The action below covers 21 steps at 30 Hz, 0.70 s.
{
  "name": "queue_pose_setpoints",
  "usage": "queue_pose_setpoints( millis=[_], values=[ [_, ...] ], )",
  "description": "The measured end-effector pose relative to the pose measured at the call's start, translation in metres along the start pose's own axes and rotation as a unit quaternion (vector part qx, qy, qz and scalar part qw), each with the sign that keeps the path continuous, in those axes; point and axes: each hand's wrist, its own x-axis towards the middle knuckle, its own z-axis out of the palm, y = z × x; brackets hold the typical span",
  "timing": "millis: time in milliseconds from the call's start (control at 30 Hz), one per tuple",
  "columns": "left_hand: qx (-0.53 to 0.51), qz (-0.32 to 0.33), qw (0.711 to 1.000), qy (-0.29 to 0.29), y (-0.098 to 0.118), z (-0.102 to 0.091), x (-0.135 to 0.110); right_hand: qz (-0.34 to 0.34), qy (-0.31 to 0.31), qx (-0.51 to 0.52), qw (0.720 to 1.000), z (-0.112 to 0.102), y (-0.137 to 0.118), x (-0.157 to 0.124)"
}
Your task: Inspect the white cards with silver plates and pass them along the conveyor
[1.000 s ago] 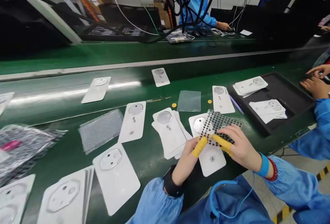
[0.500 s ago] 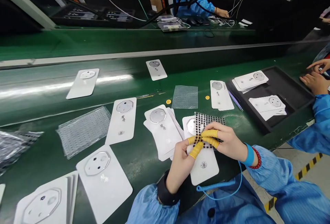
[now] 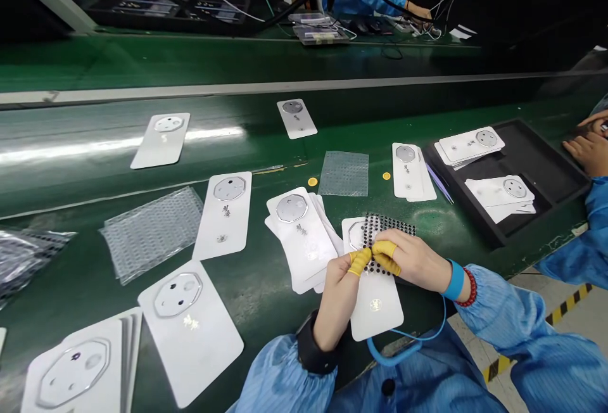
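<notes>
Now the left hand point(image 3: 336, 302) and right hand point(image 3: 414, 262) clamp the dotted sheet point(image 3: 390, 225) together! Its long side runs crosswise over the white card point(image 3: 377, 311), nearer the right.

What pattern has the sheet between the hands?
The sheet shows rows of black dots; head view.

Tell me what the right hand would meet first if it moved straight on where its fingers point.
The right hand would probably meet the left hand first, at its yellow finger cot; depth is unclear.
</notes>
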Motion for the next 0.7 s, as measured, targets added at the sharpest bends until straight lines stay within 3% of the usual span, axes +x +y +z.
queue_pose_setpoints(
  millis=[133, 500, 700],
  values=[
    [0.009, -0.005, 1.000, -0.002, 0.004, 0.004, -0.002, 0.073, 0.019, 0.116, 0.990, 0.000, 0.003, -0.004],
    [0.025, -0.008, 0.999, 0.024, -0.012, 0.002, 0.006, 0.023, -0.022, 0.055, 0.998, 0.016, 0.007, -0.009],
    [0.100, 0.030, 0.994, 0.027, 0.006, 0.001, 0.006, 0.067, -0.042, 0.116, 0.990, 0.008, 0.022, -0.018]
  ],
)
